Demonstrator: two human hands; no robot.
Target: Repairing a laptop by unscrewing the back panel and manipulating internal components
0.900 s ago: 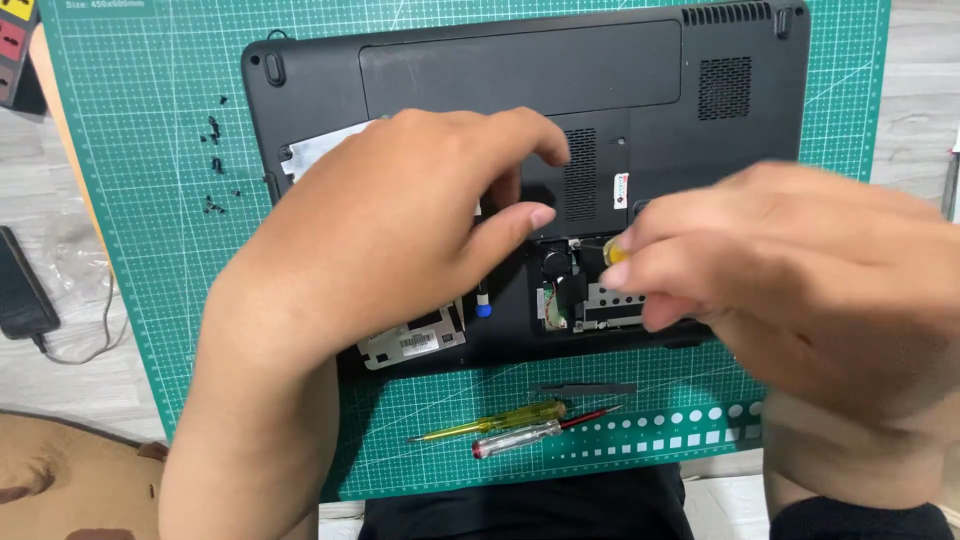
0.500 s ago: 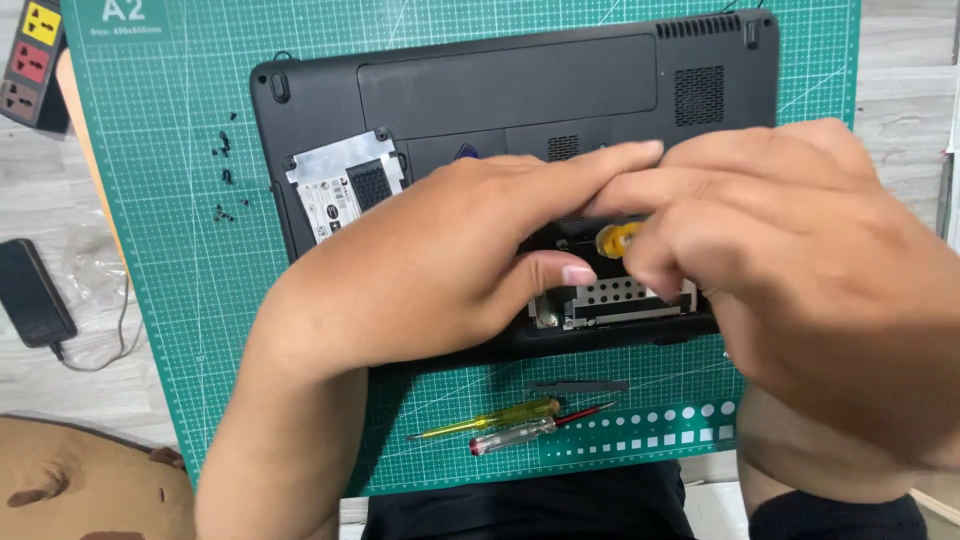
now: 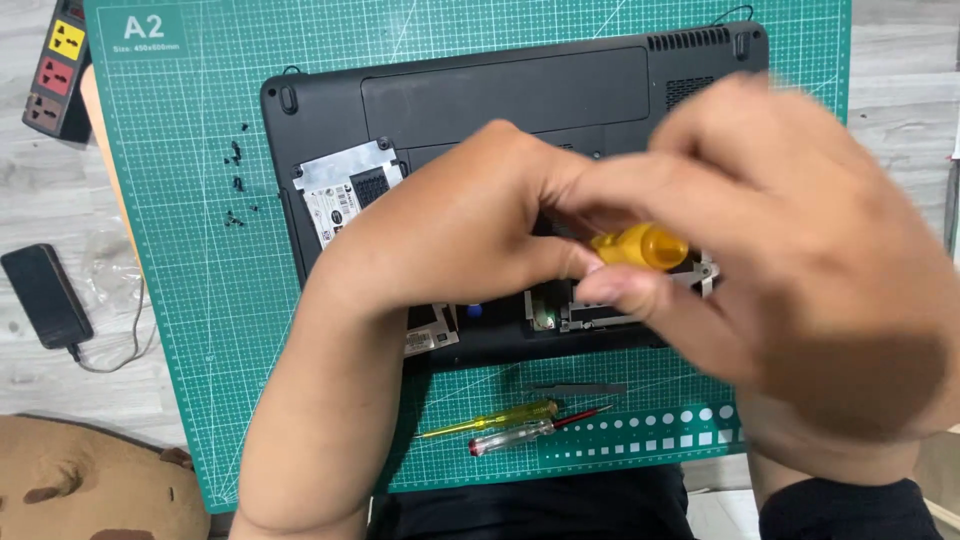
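Yellow translucent plastic screwdriver handle [image 3: 640, 245] sits centre-right of frame, pinched in the right hand [image 3: 790, 270], fingers closed round it; the tip is hidden behind the hands, so I can't tell which screw it's on. Left hand [image 3: 470, 235] lies flat across the middle of the black plastic laptop underside [image 3: 500, 90], fingertips touching the handle area, holding nothing that I can see. The laptop lies bottom-up on the green gridded cutting mat [image 3: 200, 300], with an opened bay showing a silver metal drive bracket [image 3: 345, 190] to the left of the hands. My read: this is screw work in the open bay. To do it well, keep the driver upright over the screw, press down before turning, and let the left hand pin the case so it doesn't skate. Small black screws [image 3: 236, 185] lie loose at upper left of the mat. 2 spare screwdrivers, 1 yellow [image 3: 495, 417] and 1 clear with a red tip [image 3: 535, 433], lie at lower centre, near the mat's edge.
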